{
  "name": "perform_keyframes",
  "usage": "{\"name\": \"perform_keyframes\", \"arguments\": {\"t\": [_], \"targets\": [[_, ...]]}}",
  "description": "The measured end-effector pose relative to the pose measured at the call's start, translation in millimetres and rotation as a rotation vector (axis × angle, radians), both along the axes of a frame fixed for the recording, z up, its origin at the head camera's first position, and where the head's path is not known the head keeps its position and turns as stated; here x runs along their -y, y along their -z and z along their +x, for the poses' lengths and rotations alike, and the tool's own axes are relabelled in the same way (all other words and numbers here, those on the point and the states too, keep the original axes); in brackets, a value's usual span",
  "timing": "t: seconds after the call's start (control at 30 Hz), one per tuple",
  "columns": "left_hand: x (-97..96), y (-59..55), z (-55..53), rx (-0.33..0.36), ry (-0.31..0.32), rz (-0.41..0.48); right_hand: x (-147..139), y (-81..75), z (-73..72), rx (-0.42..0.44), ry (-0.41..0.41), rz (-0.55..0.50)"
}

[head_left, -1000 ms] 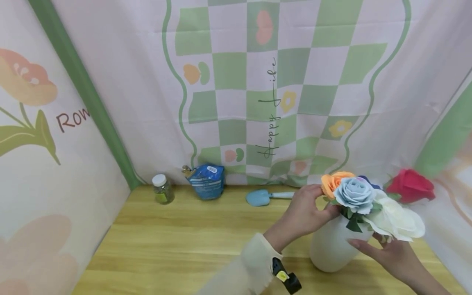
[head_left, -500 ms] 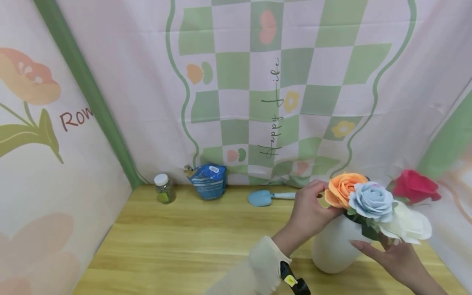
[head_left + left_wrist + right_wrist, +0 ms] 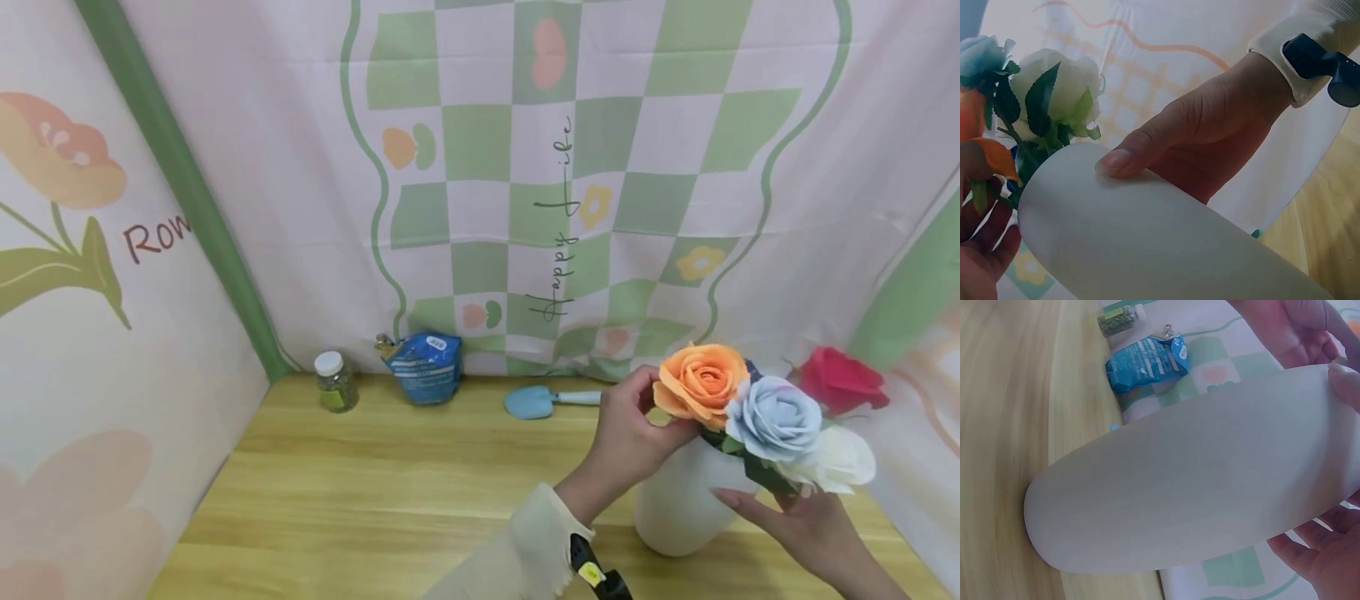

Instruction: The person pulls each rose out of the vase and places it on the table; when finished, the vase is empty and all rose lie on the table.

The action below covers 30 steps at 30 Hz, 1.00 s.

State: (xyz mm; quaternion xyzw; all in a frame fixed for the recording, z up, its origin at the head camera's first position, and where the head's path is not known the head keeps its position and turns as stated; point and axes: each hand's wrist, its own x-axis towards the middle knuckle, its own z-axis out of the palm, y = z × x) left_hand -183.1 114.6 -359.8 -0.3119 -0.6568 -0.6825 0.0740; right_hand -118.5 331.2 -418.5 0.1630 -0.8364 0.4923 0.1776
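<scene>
A tall white vase (image 3: 686,500) stands tilted on the table, holding several artificial roses. My left hand (image 3: 637,429) pinches the orange rose (image 3: 705,383) just under its bloom, at the vase's mouth. In the left wrist view, the fingers (image 3: 982,219) curl about this flower's stem and leaves. My right hand (image 3: 802,525) grips the vase near its top, with the thumb (image 3: 1119,159) pressed on the wall and fingers (image 3: 1316,547) around the other side. Beside the orange bloom are a light blue rose (image 3: 780,421), a white rose (image 3: 836,458) and a red rose (image 3: 840,379). A dark blue bloom is mostly hidden.
Along the back of the wooden table (image 3: 360,508) stand a white-capped jar (image 3: 335,383) and a clipped blue bag (image 3: 426,371). A light blue trowel (image 3: 532,402) lies between the bag and my left hand. A checked cloth (image 3: 540,192) hangs behind.
The orange rose has turned upward and shows its full face. The light blue rose has shifted right, covering part of the white one. My right hand stays on the vase.
</scene>
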Motion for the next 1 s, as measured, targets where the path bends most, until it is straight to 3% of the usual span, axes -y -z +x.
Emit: {"name": "perform_keyframes", "arguments": {"t": [0.13,0.33,0.7,1.0], "targets": [[0.6,-1.0,0.5,0.07,0.039,0.084,-1.4,1.2,-0.5,0.02,0.052,0.075],[1.9,-2.8,1.2,0.168,0.035,0.143,0.9,-1.0,-1.9,0.005,0.053,0.088],[3.2,-1.9,4.1,0.164,0.005,0.195,2.4,-1.7,-1.3,-0.01,0.065,0.072],[-0.8,1.3,5.7,0.163,0.015,0.353,1.5,0.7,-1.5,0.008,0.096,0.05]]}}
